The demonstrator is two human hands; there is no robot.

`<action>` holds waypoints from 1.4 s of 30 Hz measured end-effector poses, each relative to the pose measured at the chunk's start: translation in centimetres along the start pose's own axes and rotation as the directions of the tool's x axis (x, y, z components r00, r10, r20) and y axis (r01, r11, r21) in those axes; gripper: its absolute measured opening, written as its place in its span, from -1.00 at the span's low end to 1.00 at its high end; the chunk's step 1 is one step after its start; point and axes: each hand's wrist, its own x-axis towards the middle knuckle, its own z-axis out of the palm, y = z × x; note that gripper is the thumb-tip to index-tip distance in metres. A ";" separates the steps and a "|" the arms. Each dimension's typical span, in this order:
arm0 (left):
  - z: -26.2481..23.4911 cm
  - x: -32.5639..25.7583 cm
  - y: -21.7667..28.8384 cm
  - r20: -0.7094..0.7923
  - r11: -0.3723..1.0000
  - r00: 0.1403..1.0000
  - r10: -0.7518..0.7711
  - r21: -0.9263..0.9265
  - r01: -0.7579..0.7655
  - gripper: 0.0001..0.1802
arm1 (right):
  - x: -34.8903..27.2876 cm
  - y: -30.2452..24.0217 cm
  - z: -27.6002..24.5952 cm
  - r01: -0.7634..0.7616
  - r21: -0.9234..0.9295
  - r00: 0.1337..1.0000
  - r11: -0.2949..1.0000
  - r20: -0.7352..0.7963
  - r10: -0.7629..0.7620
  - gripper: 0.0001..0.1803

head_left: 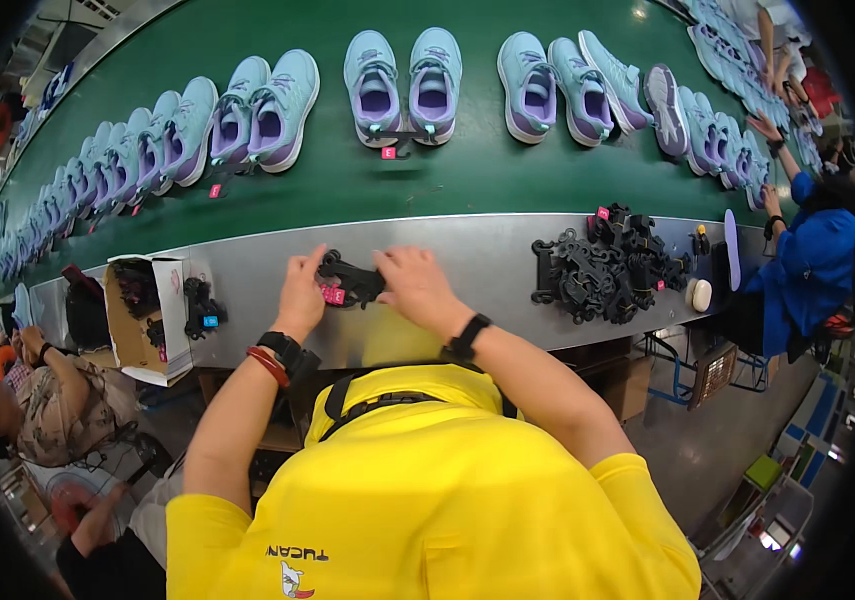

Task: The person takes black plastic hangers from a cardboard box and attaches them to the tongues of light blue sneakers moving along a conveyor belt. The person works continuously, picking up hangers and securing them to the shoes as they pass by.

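Over the metal ledge in front of me, a small bunch of black plastic shoe hangers [356, 281] with pink tags lies between my hands. My left hand [302, 292] grips its left end, the fingertips at the pink tag. At the other end, my right hand [416, 288] has its fingers curled over the hangers, partly hiding them. To the right lies a big heap of similar black hangers [603, 268] with a few pink tags. Beyond, on the green belt, a pair of light blue and purple sneakers [435, 90] has a black hanger with a pink tag at its heels.
Rows of matching sneakers [188, 130] run along the green belt [348, 190]. An open cardboard box [176, 315] and a few hangers with a blue tag [204, 308] are at left. A round cream-coloured object [700, 293] sits past the heap. Co-workers sit on both sides.
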 end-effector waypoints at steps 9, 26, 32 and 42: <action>7.4 0.0 3.6 0.106 0.965 0.990 0.091 -0.257 -0.061 -0.36 | -1.6 3.6 0.2 -0.013 -0.091 0.997 0.996 0.070 0.020 -0.82; 10.3 23.2 24.7 0.128 0.747 0.739 0.661 -0.012 -0.665 -0.56 | -1.8 15.8 -13.4 -0.639 0.719 0.690 0.274 0.379 0.617 -0.79; 13.4 27.8 25.2 0.322 0.679 0.640 0.698 -0.013 -0.734 -0.71 | 0.9 20.2 -16.0 -0.520 0.847 0.527 0.112 0.215 0.822 -0.52; 13.5 26.7 23.6 0.377 0.667 0.638 0.671 0.070 -0.742 -0.85 | 1.4 18.8 -13.9 -0.624 0.778 0.543 0.078 0.359 0.759 -0.55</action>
